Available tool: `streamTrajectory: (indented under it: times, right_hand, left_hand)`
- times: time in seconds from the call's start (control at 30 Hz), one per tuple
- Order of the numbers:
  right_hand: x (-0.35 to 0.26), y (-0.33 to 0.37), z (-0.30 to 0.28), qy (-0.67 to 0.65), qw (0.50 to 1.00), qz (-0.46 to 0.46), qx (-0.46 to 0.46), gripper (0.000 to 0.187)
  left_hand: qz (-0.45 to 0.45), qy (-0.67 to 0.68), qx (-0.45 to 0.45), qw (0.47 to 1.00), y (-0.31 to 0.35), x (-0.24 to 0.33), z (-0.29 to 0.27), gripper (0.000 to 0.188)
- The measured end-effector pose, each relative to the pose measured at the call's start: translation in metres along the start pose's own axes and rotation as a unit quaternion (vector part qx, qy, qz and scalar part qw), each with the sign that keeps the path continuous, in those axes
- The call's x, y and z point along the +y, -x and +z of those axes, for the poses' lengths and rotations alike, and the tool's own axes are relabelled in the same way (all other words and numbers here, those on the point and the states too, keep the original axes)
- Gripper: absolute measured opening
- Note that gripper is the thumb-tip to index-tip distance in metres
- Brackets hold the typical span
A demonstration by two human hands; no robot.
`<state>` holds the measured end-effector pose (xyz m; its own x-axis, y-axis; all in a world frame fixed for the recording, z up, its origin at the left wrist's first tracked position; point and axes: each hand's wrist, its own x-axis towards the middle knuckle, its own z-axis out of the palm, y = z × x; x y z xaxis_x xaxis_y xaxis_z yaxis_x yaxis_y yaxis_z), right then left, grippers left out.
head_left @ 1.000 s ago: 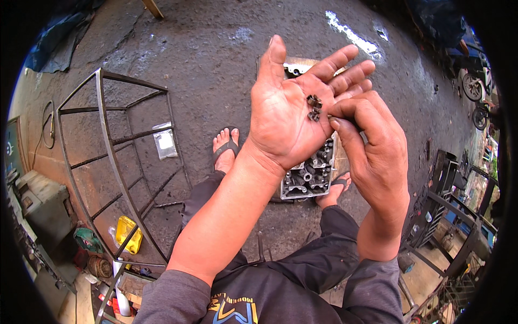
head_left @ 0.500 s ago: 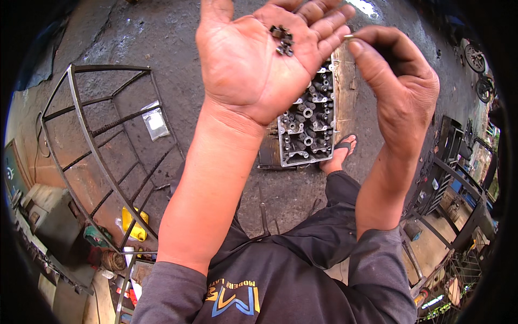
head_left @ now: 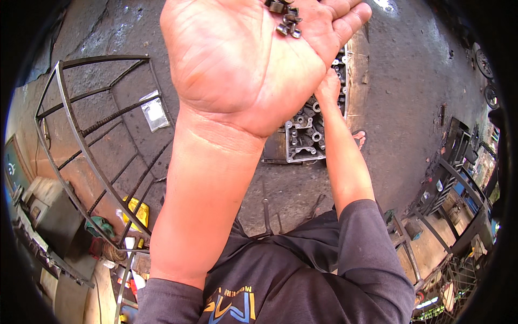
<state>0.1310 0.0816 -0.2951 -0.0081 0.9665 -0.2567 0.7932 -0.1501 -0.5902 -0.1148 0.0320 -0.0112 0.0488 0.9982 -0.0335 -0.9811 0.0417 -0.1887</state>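
Observation:
My left hand (head_left: 253, 59) is raised close to the camera, palm up and cupped, with several small dark metal parts (head_left: 286, 19) lying at the base of its fingers. Beyond it my right hand (head_left: 328, 89) reaches down to a grey engine cylinder head (head_left: 305, 135) on the concrete floor; the left palm hides most of that hand, so I cannot tell what its fingers hold. A foot in a sandal (head_left: 359, 139) shows beside the cylinder head.
A welded steel bar frame (head_left: 91, 140) lies to the left, with a small clear plastic bag (head_left: 155, 113) on the floor inside it. A yellow can (head_left: 137, 211) and clutter sit lower left. Metal racks (head_left: 453, 178) stand at the right.
My left palm with the small parts has risen closer to the camera. My right hand has left the palm and dropped to the cylinder head.

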Motion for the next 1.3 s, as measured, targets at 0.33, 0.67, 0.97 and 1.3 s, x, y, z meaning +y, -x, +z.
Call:
streamTrajectory:
  times: [0.33,0.67,0.97,1.3]
  right_hand:
    - [-0.002,0.002,0.011,0.030,0.998,0.038,0.026,0.030]
    - [0.008,-0.006,0.029,0.163,0.986,-0.013,0.042,0.026]
    - [0.002,0.005,0.023,0.141,0.989,0.009,0.049,0.035]
    - [-0.027,0.008,0.000,0.111,0.992,0.023,0.059,0.046]
  left_hand:
    - [-0.008,0.000,0.003,1.000,0.009,0.002,-0.006,0.088]
    - [-0.013,0.011,0.006,1.000,0.011,0.000,-0.011,0.090]
    - [-0.015,0.022,0.006,1.000,0.011,-0.001,-0.014,0.092]
    - [-0.024,0.034,-0.002,0.999,0.005,-0.002,-0.010,0.094]
